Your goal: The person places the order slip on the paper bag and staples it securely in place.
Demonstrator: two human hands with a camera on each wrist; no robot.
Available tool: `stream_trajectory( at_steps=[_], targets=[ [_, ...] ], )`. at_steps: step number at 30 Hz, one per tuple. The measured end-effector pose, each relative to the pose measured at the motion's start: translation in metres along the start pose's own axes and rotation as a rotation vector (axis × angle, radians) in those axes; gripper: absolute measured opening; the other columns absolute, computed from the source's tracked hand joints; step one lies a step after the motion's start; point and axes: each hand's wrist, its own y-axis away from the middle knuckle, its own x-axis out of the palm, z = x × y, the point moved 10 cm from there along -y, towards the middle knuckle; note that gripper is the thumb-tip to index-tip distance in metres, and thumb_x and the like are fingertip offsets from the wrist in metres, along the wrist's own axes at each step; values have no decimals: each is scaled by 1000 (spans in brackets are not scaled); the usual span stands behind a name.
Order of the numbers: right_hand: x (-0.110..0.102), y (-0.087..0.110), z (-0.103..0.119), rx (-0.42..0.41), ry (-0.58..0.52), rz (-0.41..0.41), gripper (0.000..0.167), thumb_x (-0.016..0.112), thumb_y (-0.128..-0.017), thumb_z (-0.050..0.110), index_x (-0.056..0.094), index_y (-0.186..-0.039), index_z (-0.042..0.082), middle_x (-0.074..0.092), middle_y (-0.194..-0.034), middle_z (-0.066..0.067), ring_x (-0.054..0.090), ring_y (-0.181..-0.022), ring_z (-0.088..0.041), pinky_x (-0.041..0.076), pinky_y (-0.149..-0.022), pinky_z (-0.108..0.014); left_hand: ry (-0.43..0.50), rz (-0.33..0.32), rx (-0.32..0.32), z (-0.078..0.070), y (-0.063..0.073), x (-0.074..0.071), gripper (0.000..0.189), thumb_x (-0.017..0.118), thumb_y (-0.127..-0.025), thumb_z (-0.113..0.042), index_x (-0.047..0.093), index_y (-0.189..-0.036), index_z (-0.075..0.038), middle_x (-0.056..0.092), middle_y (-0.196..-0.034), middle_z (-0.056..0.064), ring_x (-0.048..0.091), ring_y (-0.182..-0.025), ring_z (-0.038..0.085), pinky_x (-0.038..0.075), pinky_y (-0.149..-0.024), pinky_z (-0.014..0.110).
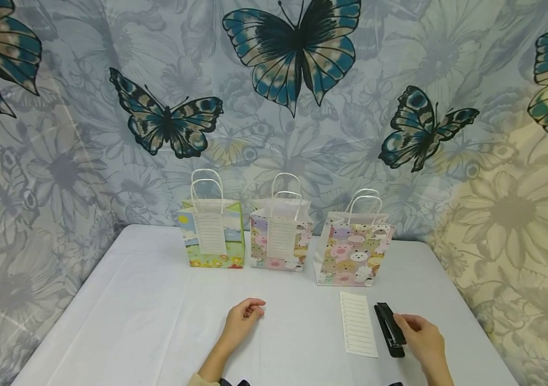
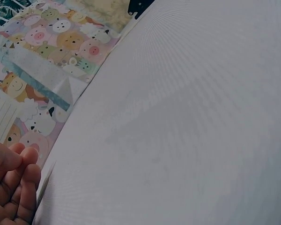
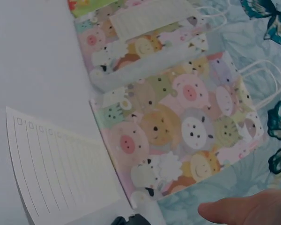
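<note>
My right hand [image 1: 421, 338] holds a black stapler [image 1: 390, 329] by its right side, low at the table. Some fingertips are hidden there. Only the stapler's end [image 3: 132, 219] shows in the right wrist view, with my thumb [image 3: 243, 208] off to its right. Just left of the stapler lies a lined paper slip [image 1: 358, 324] with small checkboxes. My left hand [image 1: 242, 321] rests over the table with loosely curled fingers and nothing in them. Behind the slip stands a gift bag with animal faces [image 1: 353, 254], its front bare of any slip.
A second animal-face gift bag [image 1: 259, 257] and a green and blue landscape gift bag [image 1: 232, 260] stand farther left, each with a lined slip on its front. All have white handles. A butterfly-print cloth [image 1: 298, 145] hangs behind the white table [image 1: 124, 316].
</note>
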Motion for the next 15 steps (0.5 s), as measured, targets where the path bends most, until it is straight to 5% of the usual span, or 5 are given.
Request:
stream_trajectory(
  at_steps=[8, 15],
  targets=[
    [-13, 9, 23, -98, 28, -105, 35, 64, -91, 24, 67, -101, -9, 70, -86, -23, 59, -67, -15, 41, -56, -21, 2, -20, 9, -2, 0, -2, 16, 58, -92, -5, 68, -103, 1, 71, -86, 18, 54, -71, -5, 46, -65, 12],
    [2, 16, 32, -100, 3, 6, 39, 64, -91, 26, 65, -106, -10, 71, -92, -25, 65, -69, -14, 46, -57, -20, -25, -21, -27, -18, 5, -1, 17, 55, -92, 1, 66, -104, 7, 70, -87, 23, 53, -71, -2, 44, -64, 11]
  ],
)
